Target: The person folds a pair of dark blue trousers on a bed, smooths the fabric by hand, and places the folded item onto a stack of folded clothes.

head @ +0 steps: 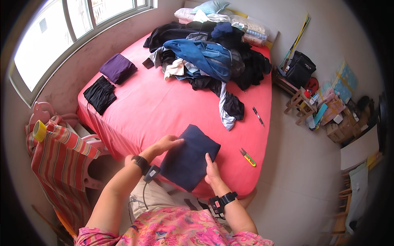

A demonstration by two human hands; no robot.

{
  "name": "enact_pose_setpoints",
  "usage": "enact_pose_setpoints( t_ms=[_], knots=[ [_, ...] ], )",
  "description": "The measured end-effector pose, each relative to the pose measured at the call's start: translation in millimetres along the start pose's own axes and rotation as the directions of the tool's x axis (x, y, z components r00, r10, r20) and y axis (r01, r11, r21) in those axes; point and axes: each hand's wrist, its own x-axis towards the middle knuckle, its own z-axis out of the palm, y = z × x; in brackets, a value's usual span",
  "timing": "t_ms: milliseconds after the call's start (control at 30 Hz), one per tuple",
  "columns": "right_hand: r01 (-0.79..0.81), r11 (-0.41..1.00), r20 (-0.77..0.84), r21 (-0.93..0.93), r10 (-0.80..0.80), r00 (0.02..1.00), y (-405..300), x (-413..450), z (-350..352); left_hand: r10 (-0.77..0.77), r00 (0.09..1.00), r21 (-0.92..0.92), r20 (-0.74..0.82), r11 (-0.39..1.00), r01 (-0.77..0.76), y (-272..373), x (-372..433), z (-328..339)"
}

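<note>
A folded dark navy garment [190,158] is held near the bed's front edge, between both hands. My left hand [167,144] lies at its upper left side, thumb on top and the other fingers partly hidden. At the right side, my right hand [212,169] grips it with the thumb on top and the fingers behind. Farther off on the left of the bed are a folded purple garment [118,68] and folded black clothing [100,94]. A large loose heap of dark, blue and white clothes [203,58] covers the far part of the bed.
On the pink bed sheet [147,113] to the right lie yellow-green thread snips [248,157] and a pen [258,116]. A pink chair with striped cloth [58,160] stands at the left. Pillows [212,6], a wooden stool [300,104] and cardboard boxes [338,130] are farther away.
</note>
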Motion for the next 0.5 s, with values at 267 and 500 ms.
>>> enact_pose_setpoints(
  t_ms=[267,500],
  knots=[
    [-0.077,0.997,0.128,0.014,0.074,0.989,4.9,7.3,-9.6,-0.117,0.973,-0.171,0.197,0.973,0.152,14.0,-3.9,5.4],
    [0.129,0.988,0.272,-0.089,-0.101,0.957,-63.8,-4.7,36.9,0.438,0.875,-0.150,0.205,0.898,-0.414,84.2,-50.5,-30.8]
  ],
)
